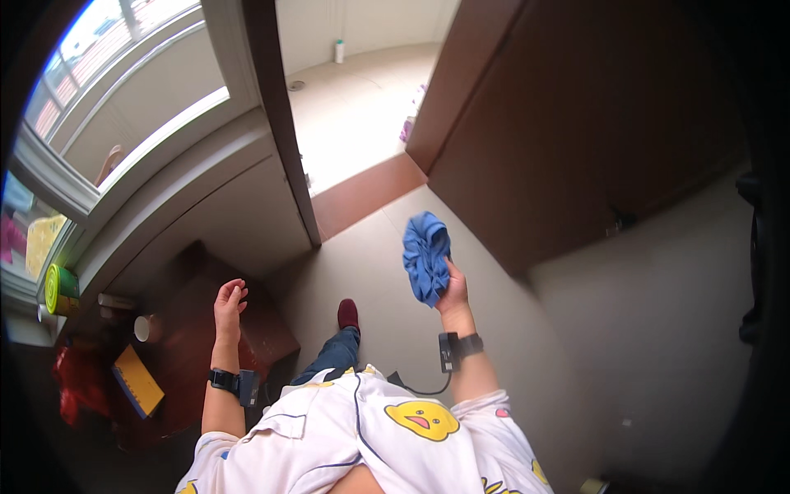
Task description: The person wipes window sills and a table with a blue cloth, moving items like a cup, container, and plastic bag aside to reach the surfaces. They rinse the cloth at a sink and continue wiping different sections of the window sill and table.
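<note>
My right hand (454,289) grips a crumpled blue cloth (426,259) by its lower right side, held out over the tiled floor before the doorway. My left hand (230,309) is raised beside a dark red wooden table (185,395), touching nothing that I can see. Its fingers are loosely curled with nothing visible between them. A band with a small dark device sits on each wrist.
Ahead lies a doorway with a brown threshold (370,194), an open brown door (574,123) at its right. On the left table are a white cup (148,328), a yellow booklet (139,381) and a red plastic bag (77,383). A green container (62,290) stands by the window.
</note>
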`<move>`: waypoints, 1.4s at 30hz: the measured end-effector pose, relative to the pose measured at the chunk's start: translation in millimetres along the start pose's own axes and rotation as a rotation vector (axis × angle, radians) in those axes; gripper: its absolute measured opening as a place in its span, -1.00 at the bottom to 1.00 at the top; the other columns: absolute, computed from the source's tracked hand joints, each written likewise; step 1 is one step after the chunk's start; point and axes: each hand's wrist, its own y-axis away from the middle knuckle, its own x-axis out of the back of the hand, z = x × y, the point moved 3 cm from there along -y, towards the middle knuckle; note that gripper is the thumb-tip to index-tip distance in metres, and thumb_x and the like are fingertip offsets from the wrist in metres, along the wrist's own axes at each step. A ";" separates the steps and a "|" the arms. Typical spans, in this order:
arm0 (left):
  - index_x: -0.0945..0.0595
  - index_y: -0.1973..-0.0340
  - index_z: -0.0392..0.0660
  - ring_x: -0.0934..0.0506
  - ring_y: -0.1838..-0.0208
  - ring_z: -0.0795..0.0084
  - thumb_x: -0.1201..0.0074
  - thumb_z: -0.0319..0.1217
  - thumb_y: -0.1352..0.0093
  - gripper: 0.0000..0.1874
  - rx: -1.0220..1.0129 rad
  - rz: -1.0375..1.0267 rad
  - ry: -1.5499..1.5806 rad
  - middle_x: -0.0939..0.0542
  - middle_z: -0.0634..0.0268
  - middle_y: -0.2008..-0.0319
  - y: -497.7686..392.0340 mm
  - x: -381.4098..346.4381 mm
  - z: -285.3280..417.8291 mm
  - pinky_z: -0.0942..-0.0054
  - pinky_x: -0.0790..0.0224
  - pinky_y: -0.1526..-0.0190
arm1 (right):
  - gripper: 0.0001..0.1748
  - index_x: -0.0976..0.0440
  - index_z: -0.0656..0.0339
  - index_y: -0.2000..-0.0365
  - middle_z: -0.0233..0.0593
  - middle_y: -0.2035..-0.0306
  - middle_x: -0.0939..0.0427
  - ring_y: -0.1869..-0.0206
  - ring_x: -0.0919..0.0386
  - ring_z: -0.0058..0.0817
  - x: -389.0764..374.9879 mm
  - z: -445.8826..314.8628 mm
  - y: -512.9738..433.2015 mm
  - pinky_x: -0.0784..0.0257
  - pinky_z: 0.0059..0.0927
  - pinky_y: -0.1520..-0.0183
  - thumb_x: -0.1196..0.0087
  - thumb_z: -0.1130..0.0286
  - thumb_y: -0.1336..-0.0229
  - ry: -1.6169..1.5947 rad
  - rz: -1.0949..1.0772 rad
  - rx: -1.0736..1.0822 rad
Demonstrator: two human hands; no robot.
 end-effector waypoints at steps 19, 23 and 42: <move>-0.55 0.04 -0.19 -0.50 0.03 0.51 0.00 -0.39 -0.40 -0.75 -0.464 -0.927 -0.373 -0.58 0.32 0.12 21.6 -186.8 72.0 0.50 -0.35 -0.04 | -0.45 -0.22 0.27 -0.21 -0.20 -0.23 -0.32 -0.24 -0.30 -0.27 -43.6 3.3 4.7 -0.10 -0.21 -0.37 0.40 0.16 -0.38 0.020 -0.090 0.197; -0.56 0.04 -0.18 -0.49 0.04 0.53 0.00 -0.39 -0.39 -0.74 -0.437 -0.677 -0.369 -0.57 0.33 0.13 24.2 -161.4 52.8 0.52 -0.34 -0.05 | -0.45 -0.19 0.27 -0.23 -0.19 -0.26 -0.28 -0.27 -0.28 -0.25 -61.0 0.8 9.1 -0.09 -0.20 -0.37 0.40 0.16 -0.39 0.030 -0.317 0.136; -0.52 0.00 -0.19 -0.51 0.06 0.51 -0.10 -0.34 -0.36 -0.66 -0.567 -0.490 -0.117 -0.58 0.30 0.11 131.8 -154.2 30.9 0.48 -0.38 0.01 | -0.48 -0.24 0.29 -0.18 -0.15 -0.20 -0.35 -0.21 -0.34 -0.20 -69.6 18.3 43.4 -0.18 -0.15 -0.32 0.38 0.17 -0.40 0.059 -0.373 0.021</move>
